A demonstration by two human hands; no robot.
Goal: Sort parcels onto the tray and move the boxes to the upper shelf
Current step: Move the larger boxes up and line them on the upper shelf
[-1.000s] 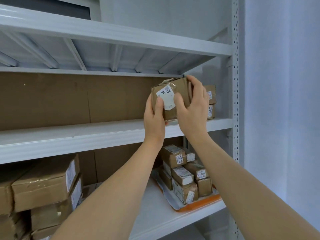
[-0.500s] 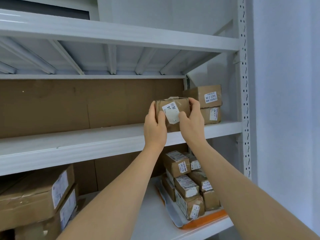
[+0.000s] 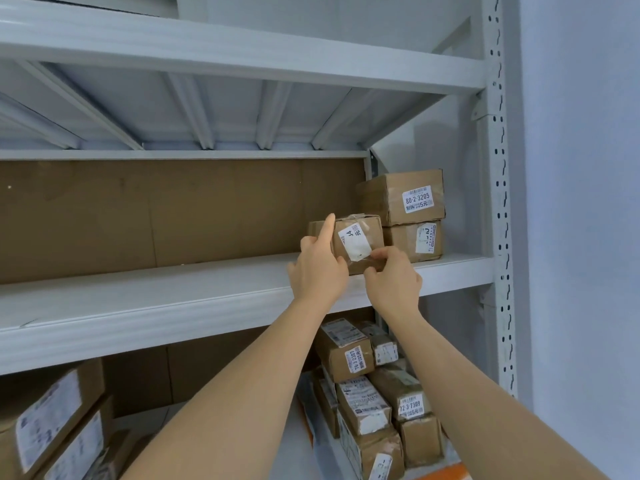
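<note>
A white metal shelf rack [image 3: 207,299] fills the view. Its lower level carries an orange-edged tray [image 3: 446,471] piled with parcels [image 3: 363,407]. Two stacked boxes [image 3: 408,213] stand at the upper shelf's right end. Just left of them sits a small box [image 3: 360,237], resting on that shelf. The left hand [image 3: 317,268] touches its left side, forefinger straight. The right hand [image 3: 393,275] pinches its lower front edge.
</note>
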